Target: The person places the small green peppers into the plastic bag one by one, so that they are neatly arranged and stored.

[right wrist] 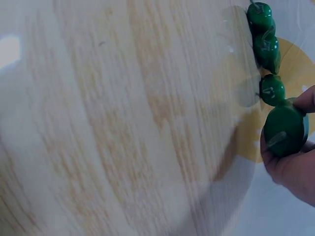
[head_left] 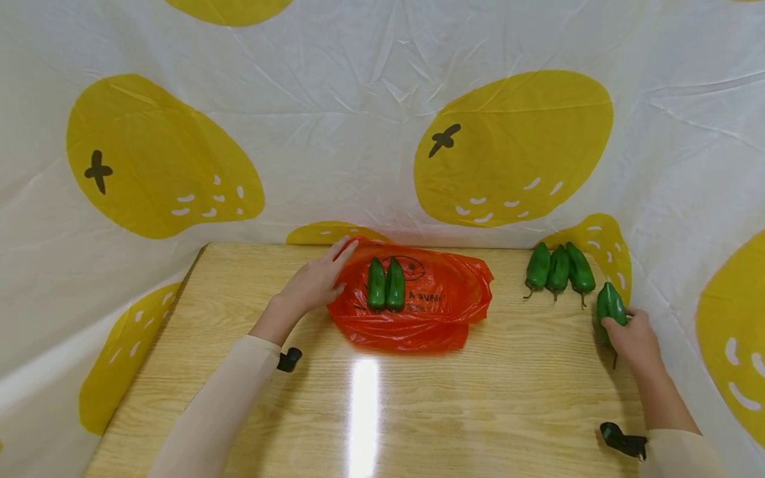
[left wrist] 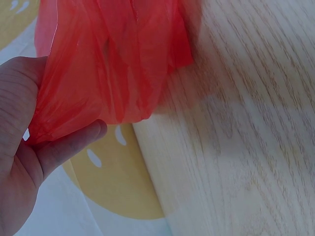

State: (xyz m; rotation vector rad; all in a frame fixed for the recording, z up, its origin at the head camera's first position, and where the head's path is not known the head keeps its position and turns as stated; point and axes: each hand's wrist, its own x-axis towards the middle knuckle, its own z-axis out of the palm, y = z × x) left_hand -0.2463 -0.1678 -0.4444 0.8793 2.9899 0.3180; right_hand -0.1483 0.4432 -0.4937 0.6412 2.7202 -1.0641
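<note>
My left hand (head_left: 315, 282) is at the left edge of a red plastic bag (head_left: 454, 285), which lies crumpled on the table. In the left wrist view, the red film (left wrist: 98, 73) runs into the crook between my thumb and a fairly straight finger. Two green peppers (head_left: 376, 285) lie side by side on the bag's printed face, stems hidden. At the table's right side my right hand (head_left: 638, 338) grips another green pepper (head_left: 611, 309) between thumb and fingers, its stem hanging toward me. Just beyond it, three green peppers (head_left: 558, 269) lie in a row with stems toward me.
The wooden table (head_left: 508, 398) reflects a bright strip of light in front of the bag. A white cloth (head_left: 335, 133) printed with large yellow fruit hangs behind the table and along both sides. Small black devices (head_left: 289, 360) show beside both wrists.
</note>
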